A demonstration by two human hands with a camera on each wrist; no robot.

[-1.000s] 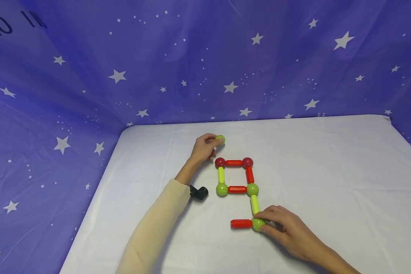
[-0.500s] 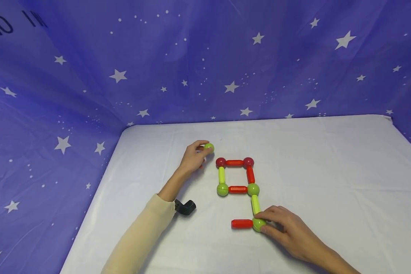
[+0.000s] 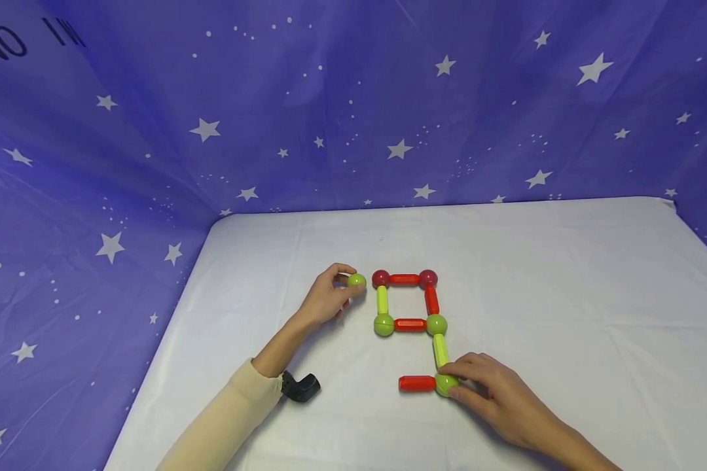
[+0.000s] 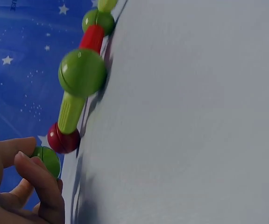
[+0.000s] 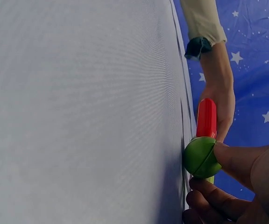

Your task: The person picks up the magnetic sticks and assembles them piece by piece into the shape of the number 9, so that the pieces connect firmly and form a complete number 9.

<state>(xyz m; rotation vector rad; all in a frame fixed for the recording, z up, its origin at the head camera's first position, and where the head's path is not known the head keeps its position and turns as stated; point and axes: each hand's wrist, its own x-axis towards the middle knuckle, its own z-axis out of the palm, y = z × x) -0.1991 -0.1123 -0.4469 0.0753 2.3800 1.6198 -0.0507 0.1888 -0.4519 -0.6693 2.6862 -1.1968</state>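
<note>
My left hand (image 3: 323,299) pinches a loose green ball (image 3: 356,280) between thumb and fingers, just left of a dark red ball (image 3: 380,279). A small red patch shows below those fingers; what it is, I cannot tell. Balls and sticks form a square on the table, with dark red balls at the far corners and green balls (image 3: 383,325) at the near ones. From the near right corner a yellow-green stick (image 3: 440,350) runs to another green ball (image 5: 201,158). My right hand (image 3: 501,399) grips that ball. A red stick (image 3: 417,384) extends left from it.
A white cloth (image 3: 565,294) covers the table. Behind and to the left hangs a blue-purple curtain (image 3: 330,98) with white stars. A black curved device (image 3: 302,388) sits at my left wrist, by the cream sleeve (image 3: 230,418).
My left hand has moved left and then nearer to me with the green ball, from beyond the square to beside its far left corner. The right hand stays on its ball.
</note>
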